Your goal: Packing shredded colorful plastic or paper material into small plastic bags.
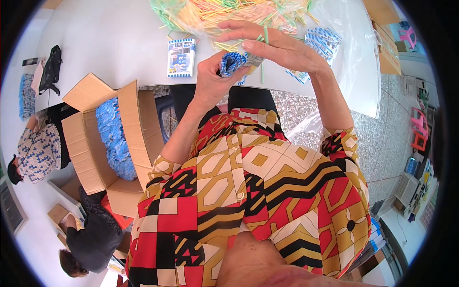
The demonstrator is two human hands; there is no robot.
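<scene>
My left hand (210, 76) is closed round a blue-and-white patterned pouch (233, 62), its rolled, open-looking end facing up. Over the pouch reaches my right hand (282, 50), its fingers stretched to the left. A green straw (266, 35) is caught between the fingers of that hand, and part of a green straw also shows below the palm. Behind both hands, a clear plastic bag spills a heap of thin coloured straws (239, 12). Left of my hands a flat blue-and-white packet (181, 58) lies on the white table (119, 43). More blue-and-white packets (323, 44) lie partly behind my right forearm.
An open cardboard box (88, 143) full of blue packets stands at my left, below the table edge. Clear plastic film (354, 57) drapes over the table's right side. Two other people sit at the left, one in a patterned top (42, 146), one in black (95, 239).
</scene>
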